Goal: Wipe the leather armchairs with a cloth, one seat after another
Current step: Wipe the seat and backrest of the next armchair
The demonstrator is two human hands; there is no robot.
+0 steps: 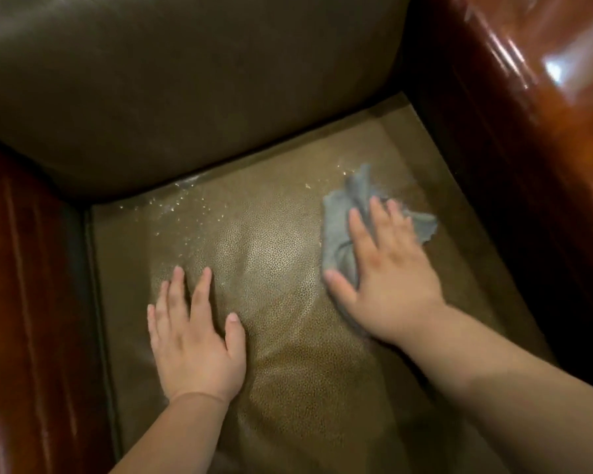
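While left hand [196, 343] rests flat, right hand [387, 271] presses cloth [339, 227] lengthwise toward backrest [185, 80]

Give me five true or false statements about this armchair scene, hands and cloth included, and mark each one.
1. The right hand presses a crumpled grey cloth onto the olive leather seat cushion. True.
2. The left hand holds a spray bottle. False: it lies flat on the seat, holding nothing.
3. Droplets speckle the seat near the leather backrest. True.
4. The cloth lies on the glossy wooden armrest. False: it is on the seat.
5. Both hands touch the cloth. False: only the right.
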